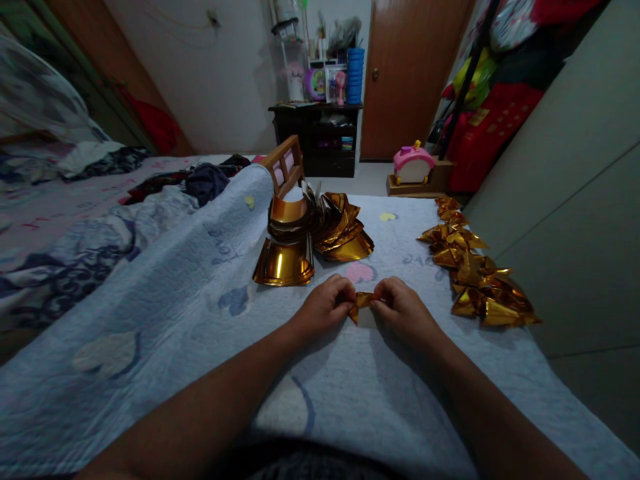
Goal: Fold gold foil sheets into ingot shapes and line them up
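Between my two hands is a small sheet of gold foil paper (363, 299), partly folded, with a pale side showing below. My left hand (331, 301) pinches its left end, where a gold corner points down. With fingers closed, my right hand (397, 303) grips the other end. Beyond my hands lie fanned stacks of gold foil sheets (286, 262), some curved with their pale backs showing. To the right, a row of folded gold foil pieces (470, 267) with pointed ends is heaped along the edge.
A light blue quilt (210, 373) with heart patterns covers the surface under my hands. A small wooden frame (285, 165) stands behind the foil stacks. Farther back are a pink toy clock (413, 165), a dark cabinet (317, 137) and a wooden door (407, 80). Rumpled bedding (125, 233) lies left.
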Available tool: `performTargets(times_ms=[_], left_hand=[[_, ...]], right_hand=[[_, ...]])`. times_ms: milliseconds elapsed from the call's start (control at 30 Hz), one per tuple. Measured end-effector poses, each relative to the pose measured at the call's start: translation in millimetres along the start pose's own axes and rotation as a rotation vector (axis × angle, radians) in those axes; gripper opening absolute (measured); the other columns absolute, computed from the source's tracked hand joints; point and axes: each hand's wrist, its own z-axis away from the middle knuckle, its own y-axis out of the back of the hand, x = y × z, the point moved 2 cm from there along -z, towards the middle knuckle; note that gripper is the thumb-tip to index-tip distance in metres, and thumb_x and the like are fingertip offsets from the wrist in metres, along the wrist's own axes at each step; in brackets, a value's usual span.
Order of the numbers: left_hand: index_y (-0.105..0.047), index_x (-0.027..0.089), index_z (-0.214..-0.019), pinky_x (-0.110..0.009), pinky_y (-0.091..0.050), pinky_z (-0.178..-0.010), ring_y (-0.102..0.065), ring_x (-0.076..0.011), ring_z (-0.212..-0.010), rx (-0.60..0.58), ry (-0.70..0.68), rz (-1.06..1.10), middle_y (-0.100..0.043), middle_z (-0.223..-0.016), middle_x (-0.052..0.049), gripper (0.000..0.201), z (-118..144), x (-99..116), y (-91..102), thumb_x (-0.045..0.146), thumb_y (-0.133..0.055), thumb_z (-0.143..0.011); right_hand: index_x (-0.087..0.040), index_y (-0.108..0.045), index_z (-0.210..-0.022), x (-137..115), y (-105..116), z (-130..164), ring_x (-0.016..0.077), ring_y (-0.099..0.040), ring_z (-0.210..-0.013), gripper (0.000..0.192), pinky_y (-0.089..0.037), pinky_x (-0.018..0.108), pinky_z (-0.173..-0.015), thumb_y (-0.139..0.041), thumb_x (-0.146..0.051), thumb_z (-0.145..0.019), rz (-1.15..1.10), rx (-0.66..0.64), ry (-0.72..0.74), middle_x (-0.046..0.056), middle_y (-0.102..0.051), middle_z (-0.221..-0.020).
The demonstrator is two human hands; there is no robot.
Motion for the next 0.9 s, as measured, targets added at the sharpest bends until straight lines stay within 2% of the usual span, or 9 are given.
performTargets(times_ms=[100, 267, 367, 433, 533, 667, 767, 900], left_hand=[[-0.062, 0.018, -0.082, -0.028, -0.044, -0.076, -0.055, -0.0159, -0.084, 0.010, -0.004, 0.089, -0.054, -0.085, 0.000, 0.013, -0.5, -1.2, 0.9, 0.005, -0.059, -0.078], [-0.061, 0.017, -0.082, -0.028, -0.048, -0.075, -0.058, -0.0146, -0.080, 0.038, 0.103, 0.382, -0.058, -0.084, -0.001, 0.002, -1.2, -3.5, -0.7, 0.016, -0.062, -0.083], [-0.058, 0.017, -0.088, -0.026, -0.049, -0.067, -0.060, -0.0130, -0.071, 0.024, 0.216, 0.595, -0.062, -0.080, -0.001, 0.011, -1.0, -3.3, -3.5, 0.023, -0.065, -0.084], [-0.059, 0.016, -0.089, -0.025, -0.048, -0.065, -0.059, -0.0121, -0.067, 0.034, 0.251, 0.649, -0.063, -0.079, 0.000, 0.015, -1.0, -2.3, -4.3, 0.026, -0.068, -0.083], [-0.062, 0.016, -0.088, -0.024, -0.046, -0.064, -0.057, -0.0109, -0.066, 0.077, 0.240, 0.624, -0.061, -0.077, 0.000, 0.014, -1.6, -1.5, -3.8, 0.027, -0.068, -0.082], [-0.063, 0.016, -0.088, -0.024, -0.044, -0.063, -0.055, -0.0117, -0.066, 0.113, 0.223, 0.532, -0.061, -0.077, 0.000, 0.009, -2.6, -4.3, -2.7, 0.024, -0.063, -0.083], [-0.065, 0.016, -0.087, -0.027, -0.046, -0.070, -0.059, -0.0153, -0.075, 0.147, 0.154, 0.307, -0.063, -0.082, -0.002, 0.008, -2.9, -5.2, -0.4, 0.018, -0.058, -0.084], [-0.066, 0.017, -0.089, -0.031, -0.047, -0.082, -0.062, -0.0182, -0.087, 0.129, 0.026, 0.022, -0.066, -0.089, -0.003, 0.015, -2.5, -2.6, 0.9, 0.010, -0.054, -0.084]], right_hand=[[-0.021, -0.055, -0.079, 2.6, -1.6, 0.4, 0.0164, -0.051, -0.068, 0.002, -0.038, 0.028, -0.061, -0.055, -0.023, -0.079, -0.156, -0.024, -0.053, 0.000, -0.057, -0.075], [-0.022, -0.053, -0.094, 2.1, -4.0, 0.3, 0.0151, -0.050, -0.065, 0.019, -0.039, 0.027, -0.058, -0.059, -0.033, -0.080, -0.460, 0.007, -0.113, -0.004, -0.052, -0.072], [-0.024, -0.051, -0.100, -1.7, -5.2, 0.5, 0.0134, -0.047, -0.061, 0.027, -0.037, 0.024, -0.054, -0.062, -0.037, -0.079, -0.607, 0.026, -0.138, -0.006, -0.048, -0.071], [-0.024, -0.052, -0.093, -4.2, -6.3, 0.5, 0.0125, -0.045, -0.060, 0.024, -0.035, 0.024, -0.053, -0.064, -0.038, -0.079, -0.660, 0.014, -0.131, -0.006, -0.047, -0.070], [-0.022, -0.053, -0.081, -5.7, -7.4, 0.1, 0.0123, -0.045, -0.061, 0.021, -0.036, 0.025, -0.055, -0.066, -0.037, -0.077, -0.691, -0.029, -0.106, -0.004, -0.050, -0.069], [-0.021, -0.056, -0.078, -3.2, -8.4, -0.1, 0.0132, -0.047, -0.061, 0.017, -0.037, 0.026, -0.056, -0.065, -0.035, -0.077, -0.649, -0.099, -0.110, -0.002, -0.054, -0.070], [-0.020, -0.058, -0.080, -2.2, -9.1, 1.0, 0.0150, -0.051, -0.064, 0.011, -0.040, 0.029, -0.060, -0.059, -0.031, -0.079, -0.517, -0.114, -0.086, 0.000, -0.057, -0.072], [-0.020, -0.057, -0.087, -3.8, -9.0, 2.3, 0.0170, -0.054, -0.067, 0.007, -0.040, 0.030, -0.064, -0.052, -0.020, -0.082, -0.243, -0.048, -0.019, 0.000, -0.060, -0.074]])
